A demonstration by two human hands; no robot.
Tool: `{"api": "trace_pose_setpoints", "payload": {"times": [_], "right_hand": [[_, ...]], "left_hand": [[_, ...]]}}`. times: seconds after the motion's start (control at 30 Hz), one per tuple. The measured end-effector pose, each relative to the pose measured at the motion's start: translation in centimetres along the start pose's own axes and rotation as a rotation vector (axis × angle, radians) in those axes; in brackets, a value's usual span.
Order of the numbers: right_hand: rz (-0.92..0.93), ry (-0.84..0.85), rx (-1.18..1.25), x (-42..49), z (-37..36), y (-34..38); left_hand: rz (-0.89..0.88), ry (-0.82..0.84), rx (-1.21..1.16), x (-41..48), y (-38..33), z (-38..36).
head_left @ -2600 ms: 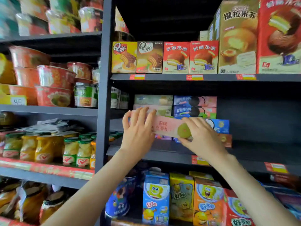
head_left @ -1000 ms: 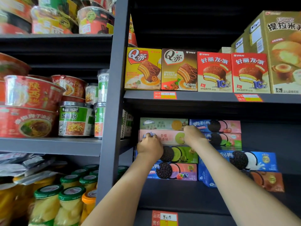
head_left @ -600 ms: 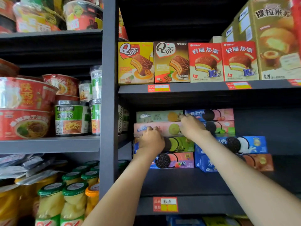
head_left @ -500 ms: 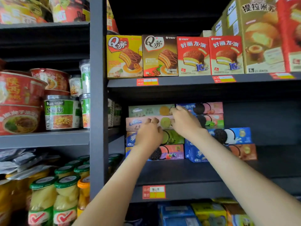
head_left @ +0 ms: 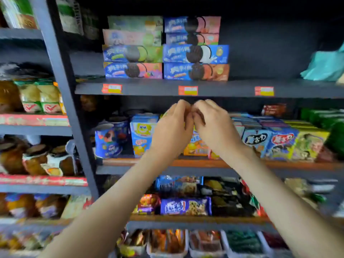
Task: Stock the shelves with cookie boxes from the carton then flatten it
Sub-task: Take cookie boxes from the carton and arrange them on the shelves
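Two stacks of flat cookie boxes stand on the dark shelf [head_left: 242,88]. The pink cookie box [head_left: 131,37] lies second from the top of the left stack; the right stack [head_left: 195,53] is blue and pink. My left hand [head_left: 172,131] and my right hand [head_left: 214,127] hang below that shelf's front edge, fingertips close together, fingers curled, with nothing visible in them. The carton is out of view.
A dark upright post [head_left: 61,86] divides the shelving. Snack boxes [head_left: 283,144] and a blue tub [head_left: 109,140] fill the shelf behind my hands. Packets sit lower down, jars [head_left: 37,97] at left. A teal bag [head_left: 325,66] lies at the right of the cookie shelf.
Both hands have let go of the pink box, left in the left stack, and dropped below the shelf edge. The camera has tilted downward, showing lower shelves.
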State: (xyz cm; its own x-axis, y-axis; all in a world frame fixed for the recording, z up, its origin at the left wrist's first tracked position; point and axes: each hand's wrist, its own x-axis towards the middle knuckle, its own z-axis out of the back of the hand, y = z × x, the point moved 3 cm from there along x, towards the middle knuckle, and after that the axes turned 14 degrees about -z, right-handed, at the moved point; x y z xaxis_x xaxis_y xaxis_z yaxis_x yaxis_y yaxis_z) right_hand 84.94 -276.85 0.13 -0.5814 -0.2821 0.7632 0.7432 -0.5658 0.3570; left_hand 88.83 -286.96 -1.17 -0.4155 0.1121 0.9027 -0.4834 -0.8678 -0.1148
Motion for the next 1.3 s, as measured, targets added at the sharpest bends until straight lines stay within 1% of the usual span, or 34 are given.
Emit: {"api": "trace_pose_setpoints", "payload": {"times": [0.13, 0.23, 0.33, 0.43, 0.5, 0.63, 0.73, 0.8, 0.87, 0.93, 1.0, 1.07, 1.13, 1.23, 1.3], "right_hand": [[-0.119, 0.193, -0.006, -8.2, 0.0, -5.0], [-0.236, 0.311, 0.016, -14.8, -1.1, -8.2], [-0.401, 0.453, 0.033, -21.2, -3.7, -10.8], [-0.559, 0.598, 0.019, -27.9, -7.3, -13.3], [-0.621, 0.666, -0.002, -33.0, -9.9, -15.0], [-0.762, 0.822, -0.057, -44.1, -15.6, -18.7], [-0.857, 0.933, -0.104, -52.5, -19.0, -21.5], [-0.933, 0.979, -0.102, -59.1, -22.0, -23.9], [-1.018, 0.981, -0.129, -65.3, -24.3, -26.2], [-1.146, 0.992, -0.133, -70.8, -26.2, -28.2], [-1.268, 1.082, -0.123, -76.2, -28.1, -29.9], [-1.343, 1.146, -0.114, -80.8, -30.1, -31.5], [-1.425, 1.167, -0.096, -84.5, -31.9, -32.6], [-1.475, 1.182, -0.074, -89.0, -34.5, -33.8], [-1.478, 1.187, -0.052, -91.3, -36.4, -34.3]], "left_hand": [[0.215, 0.186, -0.037, -7.2, -4.3, -4.3], [0.363, 0.387, -0.035, -13.2, -6.7, -7.5], [0.485, 0.577, -0.030, -19.9, -7.8, -10.1], [0.580, 0.698, -0.052, -26.8, -7.5, -11.8], [0.622, 0.785, -0.059, -32.2, -6.9, -12.9], [0.777, 1.005, -0.082, -45.2, -5.3, -16.2], [0.857, 1.151, -0.067, -54.2, -4.6, -18.4], [0.899, 1.242, -0.050, -60.6, -4.2, -20.7], [0.927, 1.338, -0.052, -66.7, -4.0, -23.0], [0.956, 1.387, -0.080, -72.6, -4.0, -25.3], [0.979, 1.422, -0.101, -77.9, -3.9, -27.3], [0.999, 1.480, -0.116, -82.7, -4.0, -29.3], [1.036, 1.522, -0.123, -86.8, -4.0, -31.0], [1.118, 1.546, -0.165, -92.4, -3.8, -32.8], [1.141, 1.580, -0.182, -95.8, -3.2, -33.2]]}}
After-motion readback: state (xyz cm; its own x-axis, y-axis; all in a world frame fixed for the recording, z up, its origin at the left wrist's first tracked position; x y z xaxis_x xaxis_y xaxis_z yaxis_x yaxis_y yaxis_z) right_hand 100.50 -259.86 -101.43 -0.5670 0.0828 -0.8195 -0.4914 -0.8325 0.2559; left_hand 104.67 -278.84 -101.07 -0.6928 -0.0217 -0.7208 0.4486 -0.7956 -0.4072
